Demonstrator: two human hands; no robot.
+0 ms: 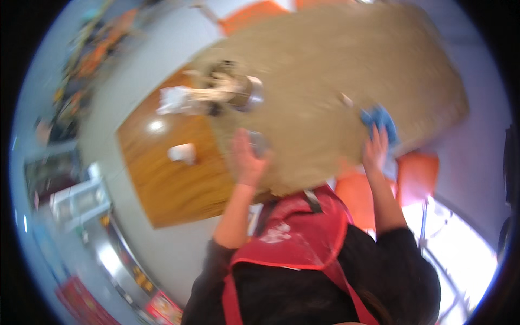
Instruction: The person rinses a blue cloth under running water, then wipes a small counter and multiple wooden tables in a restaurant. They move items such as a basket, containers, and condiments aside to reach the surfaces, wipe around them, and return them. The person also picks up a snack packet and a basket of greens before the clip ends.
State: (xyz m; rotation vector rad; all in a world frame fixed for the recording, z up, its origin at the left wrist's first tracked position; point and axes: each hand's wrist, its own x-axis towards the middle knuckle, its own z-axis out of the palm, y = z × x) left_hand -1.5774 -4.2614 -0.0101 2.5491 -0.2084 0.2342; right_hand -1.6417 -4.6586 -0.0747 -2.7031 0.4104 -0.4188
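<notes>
The picture is blurred. My left hand is at the near left side of a brown-covered table, its thumb and fingers around a small greyish container. My right hand lies with extended fingers over the near edge of a crumpled blue cloth; whether it grips the cloth is unclear. Left of the cloth is a small pale object. Beyond my left hand stands a round metallic container, with pale, stick-like items beside it.
A bare wooden tabletop on the left carries a crumpled white item and a white bag or cloth. Orange chairs stand at the near right, another at the far side. A white rack is at the far left.
</notes>
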